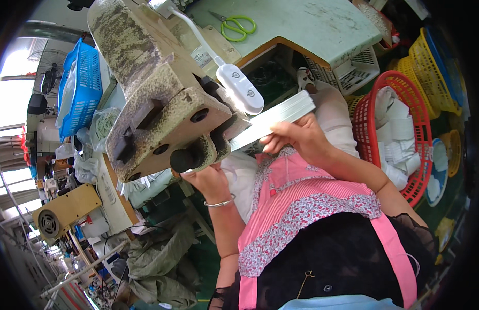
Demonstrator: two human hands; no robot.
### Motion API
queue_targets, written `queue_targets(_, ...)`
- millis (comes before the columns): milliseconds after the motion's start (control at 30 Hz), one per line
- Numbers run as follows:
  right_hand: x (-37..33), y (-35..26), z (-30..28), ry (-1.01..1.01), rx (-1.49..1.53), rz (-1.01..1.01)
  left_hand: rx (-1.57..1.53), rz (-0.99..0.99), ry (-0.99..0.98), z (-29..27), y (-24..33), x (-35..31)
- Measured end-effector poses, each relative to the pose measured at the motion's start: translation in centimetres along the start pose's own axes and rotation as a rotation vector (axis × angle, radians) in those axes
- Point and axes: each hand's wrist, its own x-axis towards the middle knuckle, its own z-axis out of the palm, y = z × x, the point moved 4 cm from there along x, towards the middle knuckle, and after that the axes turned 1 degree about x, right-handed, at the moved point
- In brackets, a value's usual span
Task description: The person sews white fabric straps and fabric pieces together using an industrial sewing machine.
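Hands first: our left hand (207, 178) sits under the sewing machine head (162, 103), by its round knob; whether those fingers grip anything we cannot tell. Our right hand (296, 137) pinches one end of a stack of flat white strips (275, 121), fingers closed on it. Its long axis runs from the machine up and right. Farther off, a red basket (364, 119) holds more white pieces; we judge much work remains.

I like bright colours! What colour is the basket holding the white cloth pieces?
The basket is red, seen best in the head view, at the right.
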Motion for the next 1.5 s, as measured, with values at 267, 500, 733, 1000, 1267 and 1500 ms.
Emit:
queue_targets(267,0.0,1.7,3.5,-0.068,-0.021,0.066,0.218,0.093,0.101,-5.2,1.9,3.3)
queue_targets(500,0.9,3.9,7.6,-0.084,-0.058,0.194,0.129,0.075,0.102,-8.7,3.2,4.8)
queue_targets(733,2.2,7.7,9.6,-0.249,-0.027,0.199,0.089,0.025,0.336,-13.2,4.1,3.9)
queue_targets(1000,-2.0,3.1,4.5,-0.303,0.132,0.213,-0.13,-0.003,0.025,-18.5,3.4,2.5)
queue_targets(1267,-4.2,0.4,-4.3,-0.006,0.374,0.022,-0.154,-0.527,-0.471,-2.0,-1.3,-4.5)
queue_targets(1500,-2.8,0.1,-3.1,0.034,0.227,-0.094,0.155,-0.277,-0.379,3.1,0.4,-4.4)
